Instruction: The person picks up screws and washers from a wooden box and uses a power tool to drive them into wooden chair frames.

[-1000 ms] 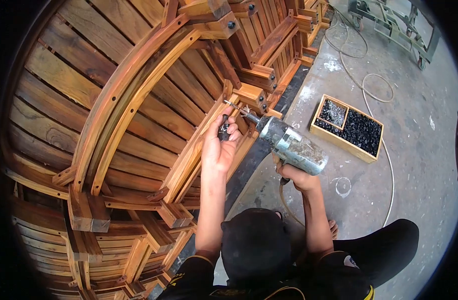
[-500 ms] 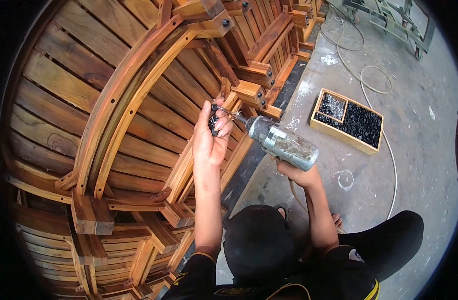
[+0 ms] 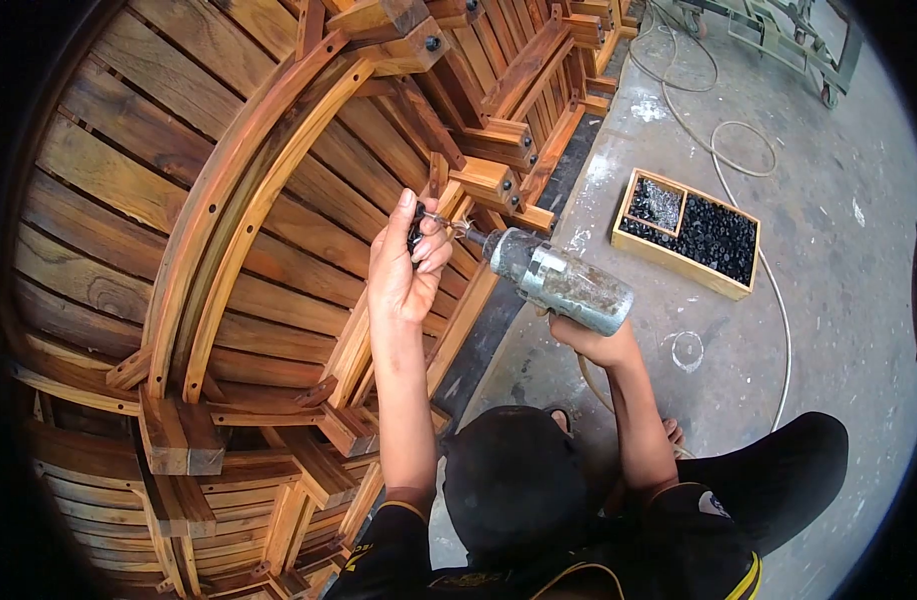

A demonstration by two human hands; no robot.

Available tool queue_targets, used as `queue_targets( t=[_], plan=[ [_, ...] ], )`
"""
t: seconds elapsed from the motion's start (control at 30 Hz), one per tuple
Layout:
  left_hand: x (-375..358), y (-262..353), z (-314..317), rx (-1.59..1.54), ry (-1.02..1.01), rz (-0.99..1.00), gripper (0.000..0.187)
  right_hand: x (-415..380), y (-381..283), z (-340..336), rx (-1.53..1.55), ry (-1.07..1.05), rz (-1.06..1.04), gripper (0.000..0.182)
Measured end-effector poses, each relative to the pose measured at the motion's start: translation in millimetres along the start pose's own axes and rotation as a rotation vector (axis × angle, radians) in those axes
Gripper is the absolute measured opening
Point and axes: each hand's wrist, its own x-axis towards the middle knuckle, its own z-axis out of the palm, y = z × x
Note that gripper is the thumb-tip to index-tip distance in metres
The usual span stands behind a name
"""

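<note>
My left hand (image 3: 411, 265) is closed round small black parts (image 3: 417, 228), with one of them between thumb and fingers at the tip of the driver. My right hand (image 3: 601, 345) grips the worn grey power driver (image 3: 569, 285) by its handle. The driver's nose points left toward my left hand, and screws (image 3: 463, 228) show round its bit. Both hands are over the near edge of a slatted wooden piece (image 3: 304, 250) with curved rails and short blocks.
A wooden box (image 3: 679, 262) of black parts and silver screws sits on the concrete floor (image 3: 709, 370). A pale hose (image 3: 779, 290) curls past it. A wheeled metal frame (image 3: 779, 45) stands at the top right. More slatted wooden pieces (image 3: 89, 500) lie at the lower left.
My left hand and the driver have shifted slightly left, and the fingers have closed more round the black parts. The whole view has also shifted a little.
</note>
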Motion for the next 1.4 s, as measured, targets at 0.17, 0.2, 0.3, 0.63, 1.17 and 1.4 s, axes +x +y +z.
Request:
queue_targets(
  t=[0.17, 0.2, 0.3, 0.63, 1.17, 1.4],
  plan=[
    [4, 0, -6, -0.082, -0.025, -0.086, 0.030, -1, -4, 1, -0.018, -0.002, -0.002, 0.029],
    [4, 0, -7, -0.081, -0.025, -0.086, 0.030, -1, -3, 1, -0.017, -0.002, -0.002, 0.029],
    [3, 0, -8, -0.076, -0.027, -0.129, 0.029, 0, -2, 2, -0.028, 0.005, -0.035, 0.027],
    [1, -3, -2, 0.188, -0.002, -0.033, 0.024, 5, -15, -3, -0.049, -0.009, -0.041, 0.022],
    [7, -13, 13, 0.110, -0.060, -0.036, 0.031, 3, -12, 3, -0.011, 0.093, 0.002, 0.025],
    [24, -10, 44, 0.116, -0.070, 0.133, 0.033, 26, -42, -6, 0.011, 0.149, 0.040, 0.028]
  ],
)
